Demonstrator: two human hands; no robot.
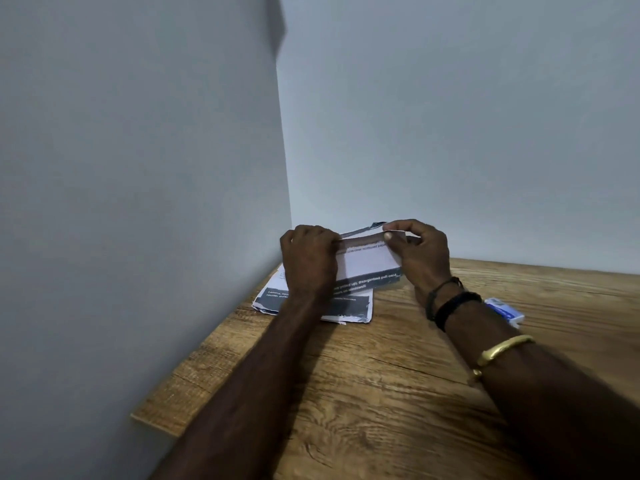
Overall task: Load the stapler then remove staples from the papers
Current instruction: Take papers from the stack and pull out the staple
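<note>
While both hands are raised a little above a wooden surface [398, 393], they hold one small sheet of paper [367, 261] between them, tilted up toward the camera. The left hand [308, 261] is closed over the sheet's left edge, knuckles facing the viewer, with the fingers curled around the paper. The right hand [420, 252] pinches the sheet's upper right corner between thumb and fingertips, the thumb pressed on the near face. The held sheet is white with faint printed lines near its top and a dark band with white lettering along its lower edge. No staple can be made out on it at this size.

Directly beneath the hands, toward 12 o'clock on the surface and tucked into the corner where two pale grey walls [138, 168] meet, lies a small stack of papers [346, 308]. Those sheets are white with dark printed bands, and their edges look ragged.

At about 2 o'clock from the stack, just behind the right wrist, a small blue and white box [507, 311] rests on the surface, partly hidden by the arm. The right wrist wears dark cord bracelets [450, 303], and farther up the forearm sits a gold bangle [502, 349]. The left forearm is bare. No stapler is in view.
</note>
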